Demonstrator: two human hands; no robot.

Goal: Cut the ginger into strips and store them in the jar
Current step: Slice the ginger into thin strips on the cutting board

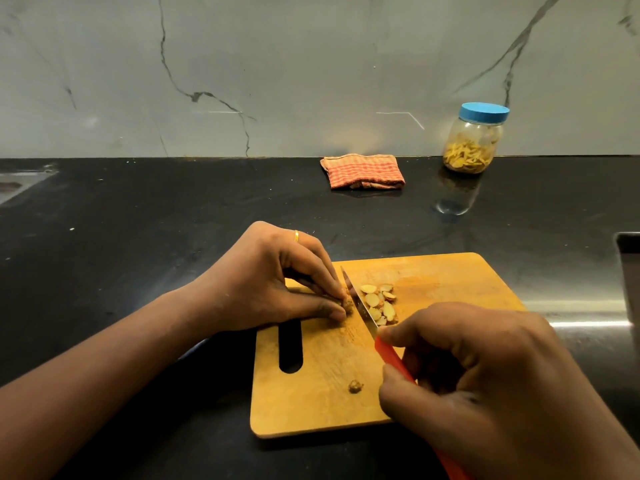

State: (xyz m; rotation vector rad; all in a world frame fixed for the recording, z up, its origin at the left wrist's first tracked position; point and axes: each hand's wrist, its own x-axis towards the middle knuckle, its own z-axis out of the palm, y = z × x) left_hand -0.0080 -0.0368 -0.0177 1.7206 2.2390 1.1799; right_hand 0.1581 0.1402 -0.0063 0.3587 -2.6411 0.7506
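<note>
Nearest the camera, the right hand (485,382) was closed around the red handle of a knife (393,360), thumb and fingers curled round it, the forefinger tip lying near the heel of the blade (360,306). The blade ran forward and to the left over a wooden cutting board (450,278) that lay flat on the black surface (138,237). A small ginger scrap (355,386) lay alone on the near part of the board, just left of the right hand and apart from the rest. A handle slot (291,348) was cut through the board's left end. Further in, the left hand (263,278), wearing a ring (296,235), pinched the uncut ginger piece (348,303) between thumb and curled fingertips and held it down on the board. The blade stood directly against the right side of that piece. A cluster of pale ginger slices (379,303) lay on the board just right of the blade, between the two hands. Beyond the board, a folded checked cloth (362,171) lay at the back of the surface. To its right stood the clear jar (472,143), upright, blue lid (484,112) on, with cut ginger in its lower part, well apart from both hands. A grey veined wall (311,64) rose behind.
</note>
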